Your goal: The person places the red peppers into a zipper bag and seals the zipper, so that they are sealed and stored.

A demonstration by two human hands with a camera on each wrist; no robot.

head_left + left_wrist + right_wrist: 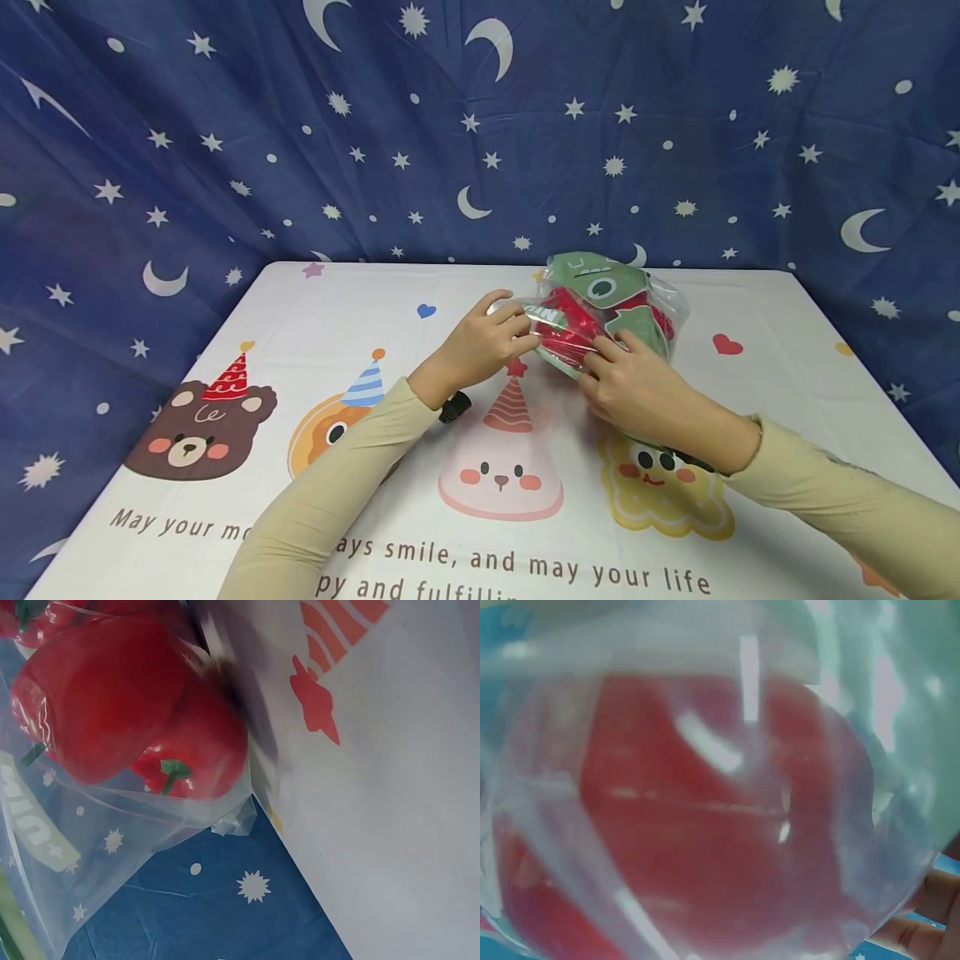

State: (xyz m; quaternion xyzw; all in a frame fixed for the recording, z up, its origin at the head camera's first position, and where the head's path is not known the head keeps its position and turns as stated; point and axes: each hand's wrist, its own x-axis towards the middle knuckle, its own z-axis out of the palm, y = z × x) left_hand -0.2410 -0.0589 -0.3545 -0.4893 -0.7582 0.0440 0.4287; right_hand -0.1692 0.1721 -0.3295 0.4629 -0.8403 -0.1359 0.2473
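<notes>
A clear plastic bag (600,279) with green cartoon print sits toward the far side of the table, right of centre. Inside it are glossy red fruits with green stems that look like bell peppers (97,697). My left hand (486,340) pinches the bag's left end, where white lettering shows. With curled fingers, my right hand (643,385) grips the near side of the bag. In the right wrist view, the shiny film and a blurred red pepper (705,810) fill most of the picture, and some fingers (911,937) show at the lower right edge.
A white tablecloth (360,292) printed with party-hat characters and lettering covers the table. Behind the table hangs a dark blue curtain (420,117) with white moons and stars. A small black wrist fitting (455,407) shows beside the left wrist.
</notes>
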